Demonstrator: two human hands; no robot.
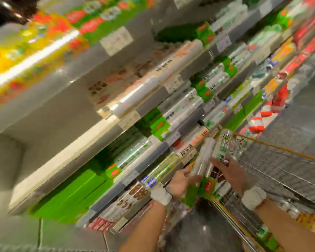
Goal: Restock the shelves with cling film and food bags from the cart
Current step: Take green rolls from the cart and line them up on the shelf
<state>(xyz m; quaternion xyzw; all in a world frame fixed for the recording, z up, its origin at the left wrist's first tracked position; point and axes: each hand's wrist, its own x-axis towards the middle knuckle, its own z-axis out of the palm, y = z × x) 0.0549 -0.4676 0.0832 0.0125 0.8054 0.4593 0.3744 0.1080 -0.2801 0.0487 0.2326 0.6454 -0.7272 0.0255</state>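
Note:
The view is tilted and blurred. A clear cling film roll point(205, 157) with a green end label is held low in front of the shelves point(98, 128). My left hand point(180, 179) grips its lower part from the left. My right hand point(227, 170) holds a second, patterned white-and-green roll point(224, 144) right beside it. Both rolls hover between the lower shelf rows and the wire cart point(280, 160) on the right. White bands sit on both wrists.
Grey shelves full of cling film rolls, green boxes point(71, 195) and yellow packs point(25, 48) fill the left and centre. Red and white packs point(273, 106) line the far end. The cart's orange rim point(289, 151) and more packs point(313, 222) lie at right.

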